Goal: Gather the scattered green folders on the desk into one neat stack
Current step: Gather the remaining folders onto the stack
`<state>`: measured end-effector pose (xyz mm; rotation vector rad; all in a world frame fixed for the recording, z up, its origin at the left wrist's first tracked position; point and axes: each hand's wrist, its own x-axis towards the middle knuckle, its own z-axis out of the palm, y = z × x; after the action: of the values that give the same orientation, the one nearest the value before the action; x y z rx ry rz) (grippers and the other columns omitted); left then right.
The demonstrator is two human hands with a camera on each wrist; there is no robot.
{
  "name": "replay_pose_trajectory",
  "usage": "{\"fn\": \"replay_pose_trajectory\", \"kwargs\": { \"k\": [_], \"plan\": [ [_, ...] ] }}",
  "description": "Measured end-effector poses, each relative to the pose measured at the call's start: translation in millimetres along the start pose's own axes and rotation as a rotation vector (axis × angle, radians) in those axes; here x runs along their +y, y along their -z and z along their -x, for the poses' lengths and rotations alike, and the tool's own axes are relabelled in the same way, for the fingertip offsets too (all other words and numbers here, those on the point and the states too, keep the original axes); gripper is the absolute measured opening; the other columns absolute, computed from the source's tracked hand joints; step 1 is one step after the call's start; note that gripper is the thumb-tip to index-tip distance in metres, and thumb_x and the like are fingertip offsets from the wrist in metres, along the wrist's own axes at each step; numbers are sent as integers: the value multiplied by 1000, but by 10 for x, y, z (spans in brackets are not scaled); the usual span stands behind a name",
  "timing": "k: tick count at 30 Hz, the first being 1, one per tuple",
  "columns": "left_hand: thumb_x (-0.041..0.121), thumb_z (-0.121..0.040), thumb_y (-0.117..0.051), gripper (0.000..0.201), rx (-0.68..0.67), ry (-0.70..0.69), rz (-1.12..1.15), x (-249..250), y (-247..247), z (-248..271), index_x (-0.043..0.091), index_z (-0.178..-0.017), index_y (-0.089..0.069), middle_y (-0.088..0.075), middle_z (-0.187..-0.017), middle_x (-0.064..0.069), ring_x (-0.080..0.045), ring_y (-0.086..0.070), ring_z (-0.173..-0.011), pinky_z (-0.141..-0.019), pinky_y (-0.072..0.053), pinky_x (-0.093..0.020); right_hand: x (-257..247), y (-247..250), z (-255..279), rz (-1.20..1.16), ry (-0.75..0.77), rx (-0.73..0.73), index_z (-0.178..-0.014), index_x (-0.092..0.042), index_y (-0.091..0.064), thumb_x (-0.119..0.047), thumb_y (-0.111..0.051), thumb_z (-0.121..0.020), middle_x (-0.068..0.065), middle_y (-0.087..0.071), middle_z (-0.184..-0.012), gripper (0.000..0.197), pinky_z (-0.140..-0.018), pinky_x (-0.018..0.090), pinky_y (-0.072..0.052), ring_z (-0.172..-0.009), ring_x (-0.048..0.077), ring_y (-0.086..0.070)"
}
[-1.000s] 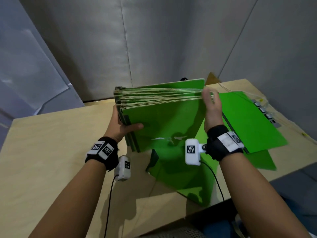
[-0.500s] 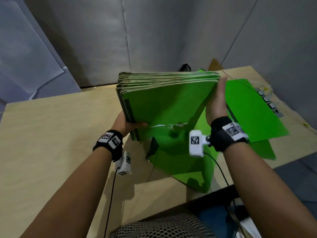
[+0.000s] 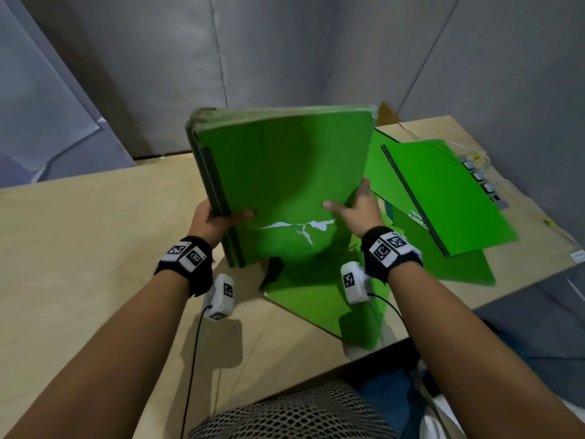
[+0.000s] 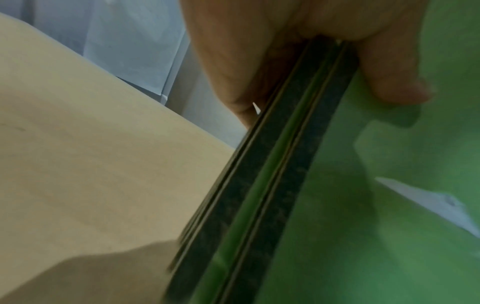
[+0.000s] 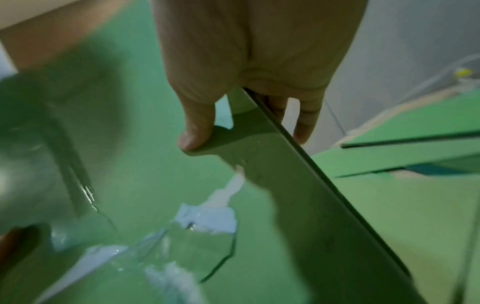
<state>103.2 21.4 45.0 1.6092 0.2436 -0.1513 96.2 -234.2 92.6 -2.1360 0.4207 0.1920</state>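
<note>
From my remote seat, the pale wooden desk [image 3: 95,248] fills the left of the head view, and just past it my left hand [image 3: 210,221] grips the spine edge of the bundle of green folders [image 3: 285,172], thumb lying across the front cover and fingers wrapped behind. The left wrist view shows the same clamp, with the dark spines running down between thumb [image 4: 389,82] and fingers. The bundle stands nearly upright and tilted back toward me, its lower corner near the desk though I cannot tell whether it touches. Its front cover has a torn white patch [image 3: 300,228] near the bottom. My right hand [image 3: 356,210] holds the bundle's right edge, thumb on the front face and fingers behind the cover, as the right wrist view confirms. Below the bundle a loose green sheet [image 3: 316,299] lies flat on the desk. Further right another green folder [image 3: 443,191] lies flat on top of more green sheets, and beyond it a row of small grey blocks [image 3: 481,182] sits near the desk's far right edge.
</note>
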Motion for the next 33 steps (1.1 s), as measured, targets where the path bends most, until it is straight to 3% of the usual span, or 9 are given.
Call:
{"fn": "replay_pose_trajectory", "kwargs": {
  "k": [4,8,12,16,20,24,28,31,33],
  "plan": [
    [4,-79,-73,43,10,117,100,16,175,-19,0,-120,-60,-73,-99,-11,-23,-70,-84,-72,-59,-30,-72,-90,-50,45,-9,-83,-146,-2,-21,-34,-71,-82,17,-30,-153,88,-110,43,-31,-140,32,-31],
    [-1,-87,-61,15,28,282,187,-227,249,141,7,-100,-62,-74,-71,4,-2,-71,-59,-48,-53,-14,123,-349,-39,-1,-183,-200,-149,-8,-19,-38,-67,-84,14,-26,-155,86,-109,47,-33,-141,32,-30],
    [-2,-85,-62,17,50,354,186,-483,392,333,11,-94,-65,-76,-71,2,-9,-73,-60,-48,-55,-19,378,-515,-27,68,-310,-259,-139,-6,-42,-40,-65,-86,15,-47,-142,67,-102,43,-41,-129,33,-46],
    [1,-83,-66,17,91,431,153,-610,470,342,6,-99,-65,-72,-94,-13,-18,-74,-68,-58,-58,-28,580,-349,-266,278,-304,-25,-105,-5,-61,-27,-60,-91,16,-64,-112,26,-59,27,-47,-97,29,-62],
    [13,-76,-74,51,107,563,129,-663,531,275,-6,-122,-59,-66,-120,-21,-35,-66,-105,-101,-46,-51,739,-67,-417,541,-422,-66,-122,-3,-54,-13,-62,-87,23,-55,-129,37,-94,42,-50,-105,35,-58],
    [22,-77,-75,61,73,647,21,-702,556,219,-7,-126,-52,-55,-131,-4,-24,-51,-120,-107,-34,-43,775,-34,-329,490,-344,-114,-142,-16,-39,8,-68,-74,18,-52,-136,77,-99,44,-47,-113,36,-58],
    [32,-63,-83,83,53,673,42,-755,610,172,0,-133,-52,-52,-140,-9,-32,-47,-130,-108,-30,-39,790,-125,-337,337,-386,-116,-144,-19,-36,13,-64,-74,12,-48,-142,81,-95,41,-47,-118,34,-55],
    [20,-78,-74,62,62,634,87,-703,565,211,-4,-131,-51,-55,-128,-3,-26,-49,-126,-106,-29,-36,778,-158,-344,195,-466,-147,-132,-13,-51,1,-55,-87,16,-52,-137,47,-69,32,-46,-110,33,-57],
    [13,-80,-70,47,33,579,121,-678,533,245,0,-124,-57,-65,-115,-2,-21,-61,-111,-104,-36,-33,818,-190,-408,194,-508,-203,-88,-10,-57,-3,-55,-87,19,-59,-125,7,-67,27,-43,-91,29,-56]
  ]
}}
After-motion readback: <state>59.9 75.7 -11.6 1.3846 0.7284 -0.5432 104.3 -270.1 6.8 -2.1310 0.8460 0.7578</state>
